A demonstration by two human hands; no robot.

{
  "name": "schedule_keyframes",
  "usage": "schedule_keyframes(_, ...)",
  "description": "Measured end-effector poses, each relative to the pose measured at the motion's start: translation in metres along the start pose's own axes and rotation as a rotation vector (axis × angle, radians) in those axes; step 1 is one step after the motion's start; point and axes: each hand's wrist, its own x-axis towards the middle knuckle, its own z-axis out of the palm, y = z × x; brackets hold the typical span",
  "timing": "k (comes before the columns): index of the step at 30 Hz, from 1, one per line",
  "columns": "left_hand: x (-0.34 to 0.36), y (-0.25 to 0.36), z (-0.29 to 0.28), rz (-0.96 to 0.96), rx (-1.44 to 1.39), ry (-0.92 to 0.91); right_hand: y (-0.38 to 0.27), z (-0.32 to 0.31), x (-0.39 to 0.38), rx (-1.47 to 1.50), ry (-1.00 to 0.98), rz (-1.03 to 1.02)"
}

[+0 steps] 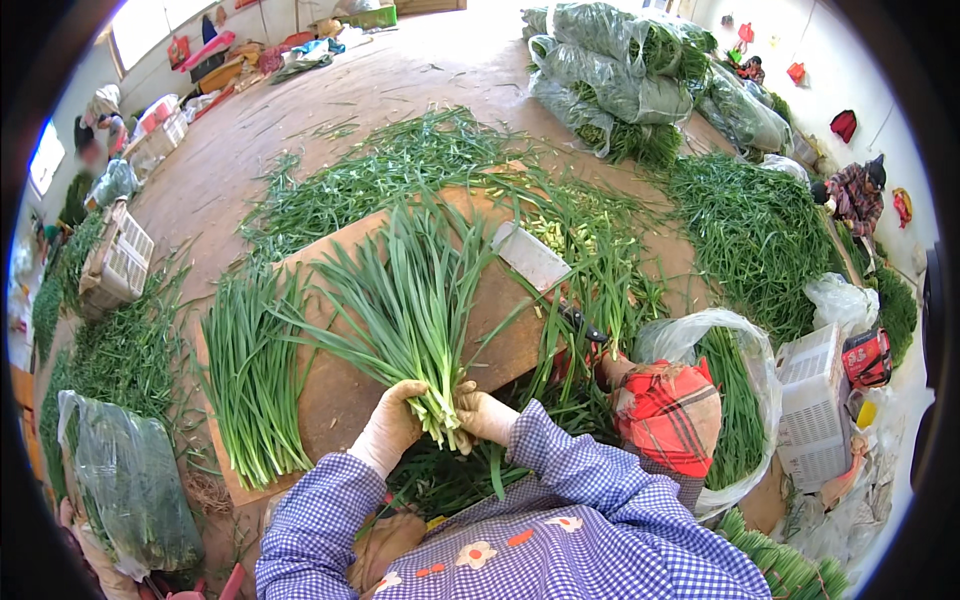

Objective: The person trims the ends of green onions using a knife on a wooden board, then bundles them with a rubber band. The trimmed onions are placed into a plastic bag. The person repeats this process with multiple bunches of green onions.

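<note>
A fanned bunch of garlic chives (415, 300) is gripped between my two gloved hands, its pale stem ends toward me and its leaves spreading away over a wooden board (340, 400). My left hand (393, 420) wraps the stems from the left. From the right, my right hand (484, 413) closes on the same stem ends. A neat pile of chives (255, 375) lies on the board's left side, tips pointing away. On the right of the board rests a cleaver (532, 257) with a dark handle, its blade flat and no hand on it.
Loose green leaves (375, 180) and cut trimmings (565, 225) heap beyond the board. A plastic bag of chives (735, 400) and white crate (812, 405) stand at right; another filled bag (130, 480) sits at left. Bagged bundles (615, 80) are stacked far back. Another person (860, 195) works at far right.
</note>
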Motion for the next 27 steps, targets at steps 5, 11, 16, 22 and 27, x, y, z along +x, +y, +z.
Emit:
schedule_keyframes(5, 0.001, 0.023, 0.001, 0.012, -0.129, -0.086, 0.006, 0.035, -0.03, -0.628, -0.343, 0.346)
schedule_keyframes(11, -0.006, 0.031, 0.006, 0.05, -0.069, -0.073, -0.011, -0.007, -0.048, -0.247, 0.401, 0.123)
schedule_keyframes(16, -0.003, 0.009, -0.01, 0.008, 0.035, 0.042, -0.053, -0.013, -0.006, 0.193, 0.525, -0.339)
schedule_keyframes(22, 0.003, 0.005, -0.005, 0.011, -0.004, 0.127, -0.035, -0.003, -0.024, 0.347, 0.415, -0.407)
schedule_keyframes(27, 0.005, 0.012, -0.007, 0.018, -0.04, 0.082, -0.029, 0.004, -0.096, -0.136, -0.343, 0.05)
